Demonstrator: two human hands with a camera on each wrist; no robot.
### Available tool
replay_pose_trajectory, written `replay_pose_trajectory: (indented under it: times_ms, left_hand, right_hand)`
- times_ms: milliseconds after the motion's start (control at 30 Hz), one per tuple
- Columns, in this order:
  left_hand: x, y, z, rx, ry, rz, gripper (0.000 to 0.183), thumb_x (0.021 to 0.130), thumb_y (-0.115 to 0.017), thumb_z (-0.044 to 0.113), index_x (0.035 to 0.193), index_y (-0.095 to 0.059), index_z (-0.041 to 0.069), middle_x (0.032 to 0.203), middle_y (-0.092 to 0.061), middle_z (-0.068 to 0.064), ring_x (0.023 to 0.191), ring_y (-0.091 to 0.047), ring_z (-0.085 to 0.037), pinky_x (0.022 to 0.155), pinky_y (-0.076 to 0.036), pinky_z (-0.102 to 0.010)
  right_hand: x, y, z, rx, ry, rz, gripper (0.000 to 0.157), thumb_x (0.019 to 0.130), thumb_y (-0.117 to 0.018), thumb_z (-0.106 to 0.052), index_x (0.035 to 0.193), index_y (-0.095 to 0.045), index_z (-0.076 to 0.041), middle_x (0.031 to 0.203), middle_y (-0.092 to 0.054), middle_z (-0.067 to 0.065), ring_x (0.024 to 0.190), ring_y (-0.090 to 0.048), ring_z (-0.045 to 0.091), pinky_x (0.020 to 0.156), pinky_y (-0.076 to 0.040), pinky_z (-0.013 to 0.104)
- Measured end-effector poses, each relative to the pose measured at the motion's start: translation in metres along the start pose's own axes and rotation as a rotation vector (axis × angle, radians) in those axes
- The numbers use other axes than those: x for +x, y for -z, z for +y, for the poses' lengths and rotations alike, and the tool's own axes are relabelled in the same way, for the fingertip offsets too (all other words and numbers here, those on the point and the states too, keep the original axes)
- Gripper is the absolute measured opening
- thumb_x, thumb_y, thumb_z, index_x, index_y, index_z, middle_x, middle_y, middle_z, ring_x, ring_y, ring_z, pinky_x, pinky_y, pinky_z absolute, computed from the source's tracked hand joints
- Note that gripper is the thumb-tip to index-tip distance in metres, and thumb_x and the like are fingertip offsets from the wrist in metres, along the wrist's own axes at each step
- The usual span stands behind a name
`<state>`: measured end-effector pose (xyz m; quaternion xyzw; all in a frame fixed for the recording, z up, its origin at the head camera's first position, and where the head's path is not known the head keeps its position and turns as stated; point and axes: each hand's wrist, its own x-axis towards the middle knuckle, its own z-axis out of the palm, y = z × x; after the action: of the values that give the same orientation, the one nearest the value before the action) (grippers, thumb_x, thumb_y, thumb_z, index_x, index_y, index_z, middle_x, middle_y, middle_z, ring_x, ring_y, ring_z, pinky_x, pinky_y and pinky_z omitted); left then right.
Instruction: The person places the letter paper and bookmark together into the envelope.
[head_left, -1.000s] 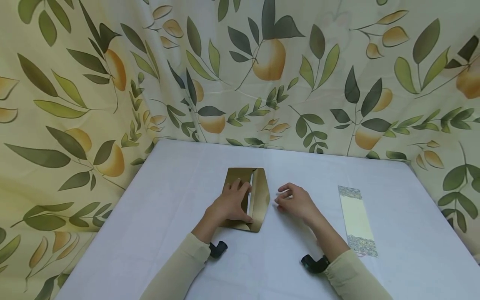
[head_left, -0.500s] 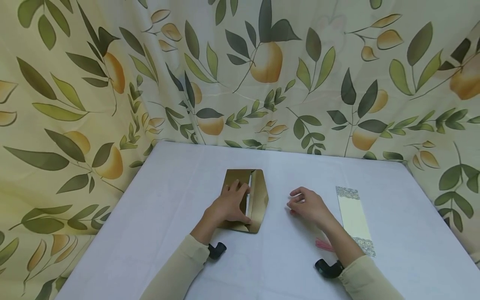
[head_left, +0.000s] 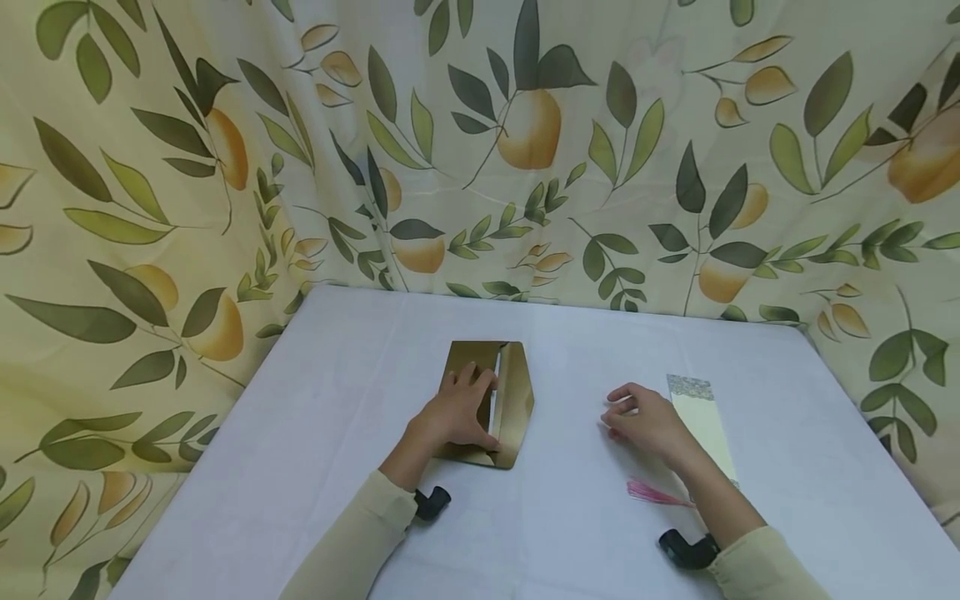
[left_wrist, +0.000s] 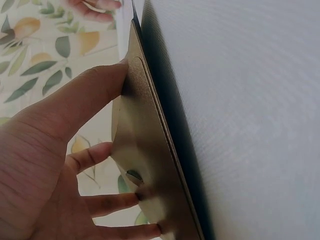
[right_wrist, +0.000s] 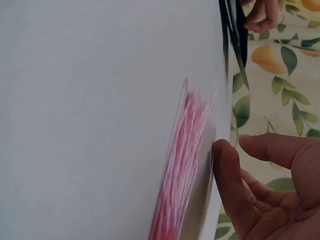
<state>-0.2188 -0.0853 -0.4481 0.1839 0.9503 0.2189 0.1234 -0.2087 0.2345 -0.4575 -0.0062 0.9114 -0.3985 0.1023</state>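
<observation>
A gold envelope [head_left: 517, 408] lies on the table with its pointed flap unfolded to the right. A thin white strip [head_left: 495, 392] shows along its opening. My left hand [head_left: 453, 412] rests on the envelope, its thumb and fingertips spread and pressing the surface, as the left wrist view confirms. To the right, my right hand [head_left: 645, 421] hovers with loosely bent fingers and nothing between them. Beside it lies a cream bookmark [head_left: 705, 425] with a patterned end, partly hidden behind the right forearm. A pink tassel [head_left: 652, 492] lies near the right wrist and fills much of the right wrist view.
A white cloth [head_left: 360, 367] covers the table. Behind and to the left hangs a curtain [head_left: 480, 200] printed with fruit and leaves. Black wrist cameras [head_left: 433, 503] sit under both wrists, close to the cloth.
My right hand has moved to the right, away from the envelope and towards the bookmark, uncovering the pink tassel. The left hand stays on the envelope.
</observation>
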Motion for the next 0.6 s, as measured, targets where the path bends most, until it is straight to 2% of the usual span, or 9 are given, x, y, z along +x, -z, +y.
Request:
replay_pose_trajectory:
  times_ms: [333,600]
  left_hand:
    - [0.000,-0.002,-0.002,0.031,-0.015,0.011,0.089,0.072,-0.096,0.043,0.141,-0.044,0.020,0.162,-0.024,-0.024,0.142,-0.028,-0.056,0.099,-0.045,-0.064]
    - [0.000,-0.004,-0.001,0.006,-0.027,0.009,0.090,0.072,-0.096,0.043,0.142,-0.045,0.020,0.163,-0.024,-0.024,0.142,-0.027,-0.058,0.100,-0.044,-0.066]
  right_hand:
    - [-0.011,0.022,0.013,-0.045,-0.052,0.021,0.040,0.096,-0.072,-0.014,0.127,-0.057,0.006,0.103,-0.070,0.014,0.077,-0.072,0.021,0.069,-0.057,0.037]
    - [-0.025,0.040,0.034,-0.035,-0.077,0.050,0.041,0.098,-0.070,-0.014,0.129,-0.055,0.007,0.103,-0.069,0.015,0.079,-0.072,0.021,0.069,-0.058,0.037]
